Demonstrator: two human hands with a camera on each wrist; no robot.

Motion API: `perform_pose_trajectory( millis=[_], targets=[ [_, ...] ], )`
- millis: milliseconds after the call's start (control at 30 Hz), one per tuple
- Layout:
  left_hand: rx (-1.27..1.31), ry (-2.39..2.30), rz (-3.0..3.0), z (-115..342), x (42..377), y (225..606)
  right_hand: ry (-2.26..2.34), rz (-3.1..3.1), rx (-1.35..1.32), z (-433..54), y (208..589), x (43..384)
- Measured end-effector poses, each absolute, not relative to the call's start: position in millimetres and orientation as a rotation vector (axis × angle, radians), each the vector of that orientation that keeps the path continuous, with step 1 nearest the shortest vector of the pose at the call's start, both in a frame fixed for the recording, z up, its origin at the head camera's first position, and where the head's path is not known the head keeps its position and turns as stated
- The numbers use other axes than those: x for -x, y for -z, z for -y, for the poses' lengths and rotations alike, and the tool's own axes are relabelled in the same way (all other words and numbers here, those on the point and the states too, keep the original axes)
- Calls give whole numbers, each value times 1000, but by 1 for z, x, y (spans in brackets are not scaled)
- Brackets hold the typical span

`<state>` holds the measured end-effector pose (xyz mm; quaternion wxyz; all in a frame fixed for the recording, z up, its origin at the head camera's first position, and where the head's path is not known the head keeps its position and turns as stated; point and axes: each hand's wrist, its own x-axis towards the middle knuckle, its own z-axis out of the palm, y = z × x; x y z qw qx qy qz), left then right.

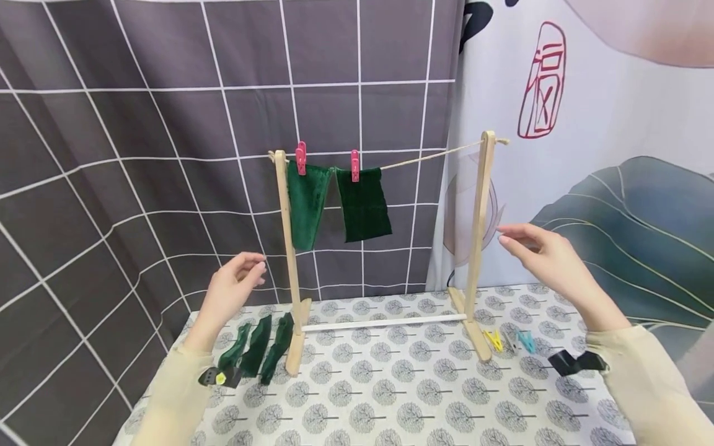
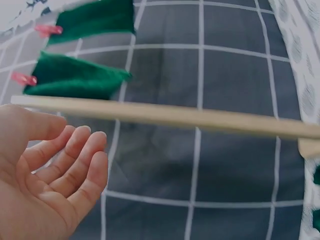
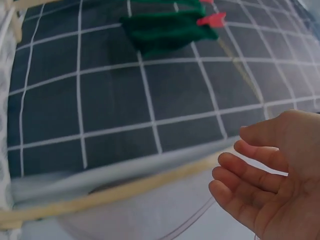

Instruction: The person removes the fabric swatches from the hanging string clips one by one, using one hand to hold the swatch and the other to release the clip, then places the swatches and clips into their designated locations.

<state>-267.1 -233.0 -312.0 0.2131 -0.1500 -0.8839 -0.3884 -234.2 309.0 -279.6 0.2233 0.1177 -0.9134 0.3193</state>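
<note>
The left hand, fingers loosely bent and holding nothing, is near the left post and might knock it if swung inward; the two hanging cloths on the string could swivel or slip, each having a single pink peg; the right hand, fingers half curled and empty, might likewise jolt the right post. Counted left to right: three cloths on the table; two posts; two hanging cloths; two pink pegs; one string; three loose pegs, a yellow peg, apparently a grey peg and a blue peg.
</note>
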Motion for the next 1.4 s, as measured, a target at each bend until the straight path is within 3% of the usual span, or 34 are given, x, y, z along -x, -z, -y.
perform_pose_trajectory(
  millis=[300,667,1400],
  targets=[
    [563,1128,2408,194,270,284,-903,2444,-315,-283,245,225],
    [659,1193,2389,163,283,259,-1014,2191,-521,-240,207,242],
    [703,1229,2340,111,317,228,-1020,2372,-755,-146,148,312]
  ],
)
